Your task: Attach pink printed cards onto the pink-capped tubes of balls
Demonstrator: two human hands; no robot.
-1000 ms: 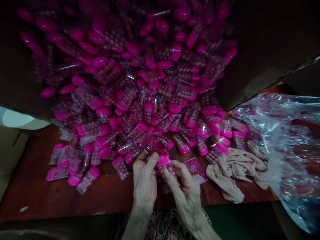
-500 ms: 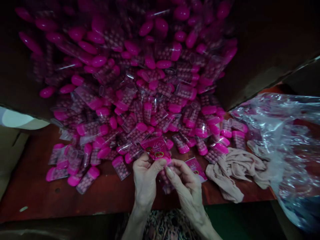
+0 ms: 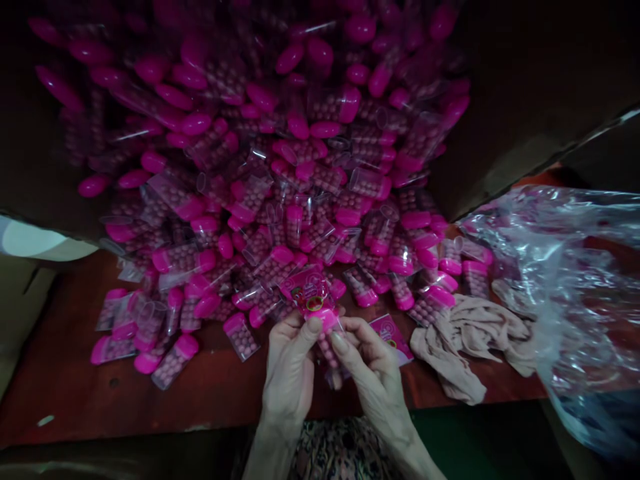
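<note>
Between my hands is a small clear candy container filled with round pink balls, its bright pink cap pointing away from me. A pink printed film wrapper stands out beyond the cap and appears to be around it. My left hand pinches the left side, its thumb at the cap and wrapper edge. Closed on the right side, my right hand presses its thumb near the container's body. Fingers beneath are partly hidden. A flat pink wrapper lies on the table beside my right hand.
A large heap of similar pink-capped containers spills forward between dark side walls. On the red-brown table some lie loose at left. A crumpled beige cloth and clear plastic sheeting are at right.
More of the pink cap and the container's balls now show between my thumbs. My left thumb has shifted slightly left and the wrapper has tilted a little.
</note>
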